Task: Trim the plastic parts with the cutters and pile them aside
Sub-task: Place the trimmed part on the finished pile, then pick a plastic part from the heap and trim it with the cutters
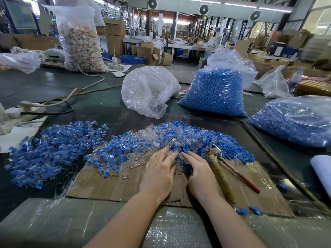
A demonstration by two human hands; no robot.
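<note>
Both hands are laid flat, fingers straight, nothing grasped: left hand (159, 173) and right hand (199, 174) are pressed on the parts (143, 145). The cutters (221, 161) are placed just right of the right hand, ungripped.

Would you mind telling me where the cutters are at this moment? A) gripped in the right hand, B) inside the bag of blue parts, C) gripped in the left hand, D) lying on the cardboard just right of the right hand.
D: the cutters lie untouched on the cardboard beside the right hand, while both it and the left hand rest flat-fingered on the mixed parts pile.
</note>
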